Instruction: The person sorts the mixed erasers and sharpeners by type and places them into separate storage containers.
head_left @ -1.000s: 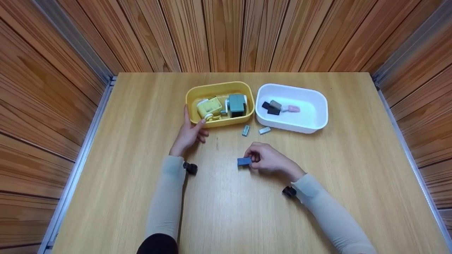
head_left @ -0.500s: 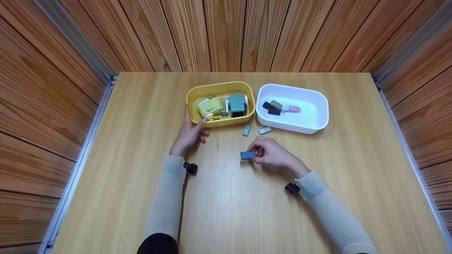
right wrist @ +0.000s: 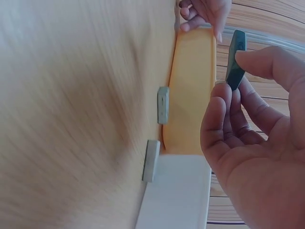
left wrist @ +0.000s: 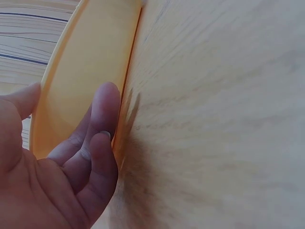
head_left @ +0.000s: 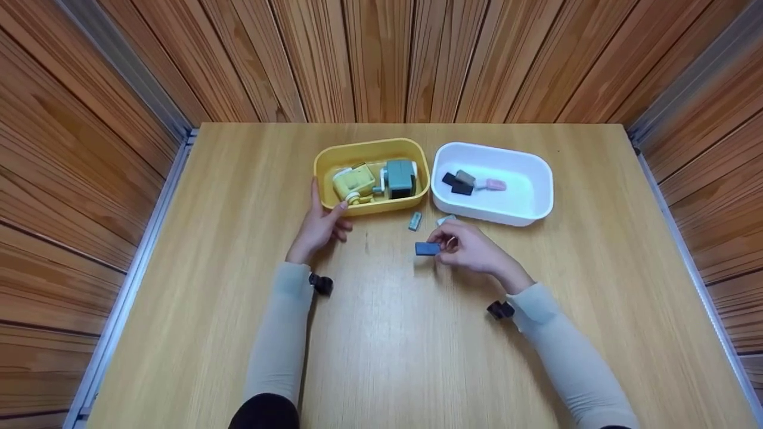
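Observation:
My right hand (head_left: 471, 247) pinches a small blue eraser (head_left: 426, 249) between thumb and fingertips, raised above the table. In the right wrist view the same eraser (right wrist: 236, 59) looks dark green and stands on edge. My left hand (head_left: 318, 229) rests at the near left corner of a yellow tray (head_left: 390, 205), thumb at the rim and index finger along the left side. Its other fingers (left wrist: 102, 162) are bent by the outer wall. A yellow sharpener (head_left: 356, 182) and a teal crank sharpener (head_left: 399, 177) lie in that tray.
A white tray (head_left: 530, 190) stands right of the yellow one, with black erasers (head_left: 461, 188), a grey-brown one (head_left: 465, 177) and a pink one (head_left: 496, 184) inside. Before the trays lie a grey-green eraser (head_left: 415, 221) and a whitish one (right wrist: 151, 161), partly behind my right hand in the head view.
My right hand has moved away from me and a little to the right with the blue eraser, now partly covering the whitish eraser. The left hand and both trays have stayed put.

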`<state>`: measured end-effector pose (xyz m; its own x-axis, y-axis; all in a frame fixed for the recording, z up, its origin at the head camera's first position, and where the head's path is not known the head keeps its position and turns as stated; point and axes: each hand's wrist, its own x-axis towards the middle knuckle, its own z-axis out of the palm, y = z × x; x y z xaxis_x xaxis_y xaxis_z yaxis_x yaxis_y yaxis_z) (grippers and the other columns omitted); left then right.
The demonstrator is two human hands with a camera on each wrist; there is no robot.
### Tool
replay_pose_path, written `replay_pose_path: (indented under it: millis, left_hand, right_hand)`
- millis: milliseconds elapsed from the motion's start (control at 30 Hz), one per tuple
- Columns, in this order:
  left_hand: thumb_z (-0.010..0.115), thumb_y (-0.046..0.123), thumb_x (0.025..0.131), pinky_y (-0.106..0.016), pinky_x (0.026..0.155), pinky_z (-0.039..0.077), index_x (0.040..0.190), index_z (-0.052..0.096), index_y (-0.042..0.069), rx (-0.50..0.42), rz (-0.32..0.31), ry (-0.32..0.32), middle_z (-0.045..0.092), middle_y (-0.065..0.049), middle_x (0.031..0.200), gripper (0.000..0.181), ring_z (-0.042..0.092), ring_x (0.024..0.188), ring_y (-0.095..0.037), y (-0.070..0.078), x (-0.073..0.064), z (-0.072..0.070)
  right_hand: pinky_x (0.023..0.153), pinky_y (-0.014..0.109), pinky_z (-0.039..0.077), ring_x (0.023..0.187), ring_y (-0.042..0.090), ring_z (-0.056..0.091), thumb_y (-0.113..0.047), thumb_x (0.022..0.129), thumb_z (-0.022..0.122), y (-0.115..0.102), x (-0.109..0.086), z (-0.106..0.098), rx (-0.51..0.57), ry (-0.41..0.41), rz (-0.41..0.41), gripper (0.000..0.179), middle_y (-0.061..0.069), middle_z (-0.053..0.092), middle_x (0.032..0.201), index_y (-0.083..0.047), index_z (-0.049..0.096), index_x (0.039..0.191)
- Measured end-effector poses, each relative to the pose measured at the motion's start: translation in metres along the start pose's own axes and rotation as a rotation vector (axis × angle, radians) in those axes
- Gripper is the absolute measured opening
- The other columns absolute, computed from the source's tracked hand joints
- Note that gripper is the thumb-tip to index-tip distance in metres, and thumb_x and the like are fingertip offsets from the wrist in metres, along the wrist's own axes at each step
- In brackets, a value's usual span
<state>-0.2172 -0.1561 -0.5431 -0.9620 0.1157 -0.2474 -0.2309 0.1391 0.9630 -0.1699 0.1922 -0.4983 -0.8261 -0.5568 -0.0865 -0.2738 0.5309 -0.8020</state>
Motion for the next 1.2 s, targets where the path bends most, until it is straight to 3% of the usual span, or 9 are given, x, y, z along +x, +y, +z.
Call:
replay_pose_path:
  millis: [433, 733, 933, 1200]
  left_hand:
    - [0.061, 0.046, 0.097, -0.044, 0.062, 0.059, 0.154, -0.019, 0.044, -0.01, -0.006, 0.004, 0.07, -0.025, 0.092, 0.098, 0.067, 0.066, -0.035, 0.0, 0.0, 0.0]
    - [0.06, 0.045, 0.098, -0.051, 0.066, 0.059, 0.153, -0.02, 0.046, -0.005, 0.014, -0.002, 0.069, -0.029, 0.094, 0.097, 0.066, 0.074, -0.046, 0.001, 0.002, 0.0]
    - [0.06, 0.044, 0.099, -0.046, 0.063, 0.059, 0.154, -0.018, 0.046, -0.016, 0.002, 0.006, 0.07, -0.025, 0.092, 0.096, 0.067, 0.068, -0.037, -0.001, 0.0, 0.001]
    - [0.06, 0.039, 0.1, -0.044, 0.059, 0.059, 0.156, -0.018, 0.038, -0.014, 0.031, 0.02, 0.069, -0.027, 0.087, 0.096, 0.066, 0.061, -0.034, -0.001, -0.001, 0.003]
  right_hand:
    - [0.083, 0.042, 0.05, 0.096, 0.025, 0.055, -0.007, 0.086, 0.071, -0.002, -0.002, -0.016, 0.006, 0.04, 0.027, 0.026, 0.004, 0.06, 0.104, -0.013, 0.069, 0.111]
    - [0.084, 0.041, 0.049, 0.096, 0.023, 0.057, -0.009, 0.087, 0.071, -0.004, -0.002, -0.03, 0.009, 0.06, 0.055, 0.027, 0.004, 0.061, 0.105, -0.013, 0.068, 0.113]
    - [0.085, 0.04, 0.049, 0.096, 0.024, 0.056, -0.009, 0.088, 0.071, -0.007, -0.004, -0.04, -0.007, 0.071, 0.047, 0.026, 0.005, 0.06, 0.106, -0.012, 0.068, 0.114]
    - [0.083, 0.043, 0.05, 0.093, 0.025, 0.056, -0.003, 0.086, 0.071, -0.007, -0.004, -0.051, 0.001, 0.104, 0.014, 0.027, 0.007, 0.061, 0.104, -0.009, 0.068, 0.113]
